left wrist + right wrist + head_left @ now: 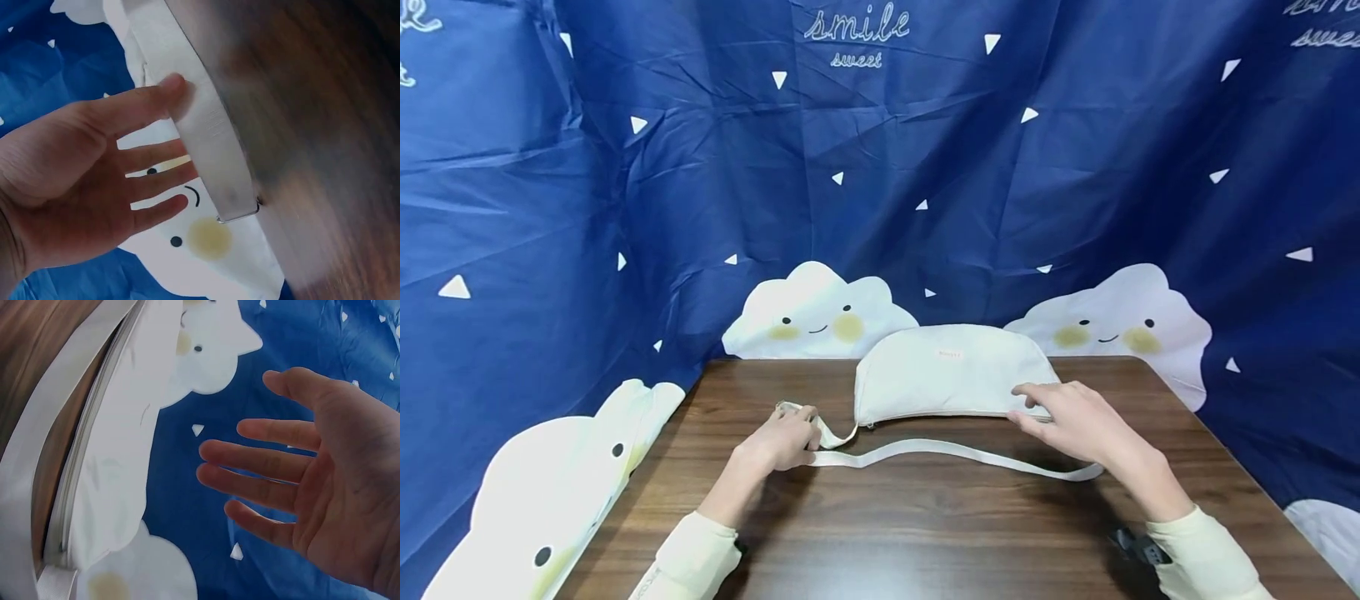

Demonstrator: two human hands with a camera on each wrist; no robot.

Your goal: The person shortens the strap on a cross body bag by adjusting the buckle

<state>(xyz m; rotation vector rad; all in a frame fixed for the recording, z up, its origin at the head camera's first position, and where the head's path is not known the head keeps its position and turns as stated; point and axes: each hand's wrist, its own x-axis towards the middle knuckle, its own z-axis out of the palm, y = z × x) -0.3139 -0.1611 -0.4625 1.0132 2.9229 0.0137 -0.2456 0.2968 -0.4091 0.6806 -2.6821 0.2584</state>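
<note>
A white half-moon shoulder bag (940, 375) lies at the far side of the table, with a small pale label on its front and a zipper along its lower edge. Its white strap (925, 447) runs in a shallow curve before it. At the strap's left end my left hand (786, 437) pinches the band, thumb on the near face and fingers behind it. A metal ring (240, 215) shows on the strap in the left wrist view. My right hand (1075, 417) hovers by the bag's right end, fingers spread and relaxed; in the right wrist view it holds nothing.
The brown wooden table (880, 517) ends just behind the bag. A blue curtain (880, 192) with white triangles and smiling clouds hangs behind and at both sides. A dark wrist device (1138, 547) sits at the right sleeve.
</note>
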